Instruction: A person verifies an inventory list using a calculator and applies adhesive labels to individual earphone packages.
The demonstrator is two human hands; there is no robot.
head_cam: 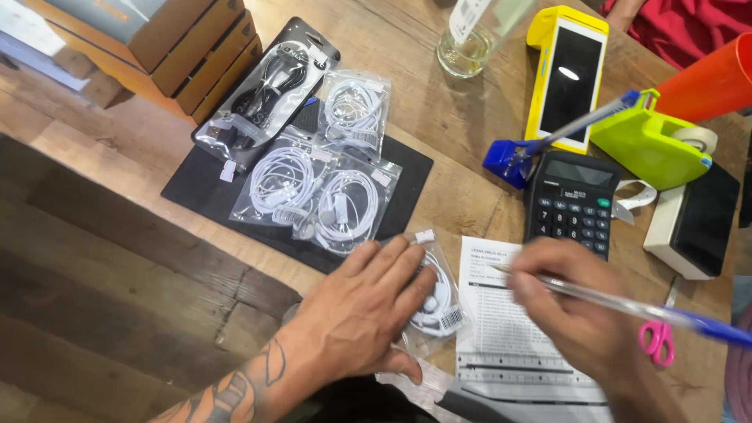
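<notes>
1. A wooden table point(117, 157) of worn planks fills the frame, with darker boards toward the lower left.
2. Stacked cardboard boxes point(188, 47) sit in the upper left corner.
3. A black mat point(407, 176) lies at the centre, and several packets rest on it.
4. A long black-backed package of dark cable point(266, 86) lies slanted at the mat's upper edge.
5. Three clear bags of white earphones point(313, 184) lie on the mat, overlapping one another.
6. In the upper right stand a yellow handheld terminal point(565, 74), a lime-green tape dispenser point(646, 145), an orange cup point(709, 78) and a white box with a dark face point(693, 223).
7. A black calculator point(570, 202) sits below the terminal, and a blue pen stand point(505, 160) is just to its left.
8. A printed white sheet point(497, 329) lies at lower centre-right.
9. The left hand point(364, 309) lies flat, fingers spread, pressing on a clear bag of white earphones point(439, 301) with a barcode sticker, just left of the sheet.
10. The right hand point(580, 301) grips a clear pen with a blue cap point(627, 305), its tip on the sheet.
11. Small pink scissors point(656, 341) lie at the lower right.
</notes>
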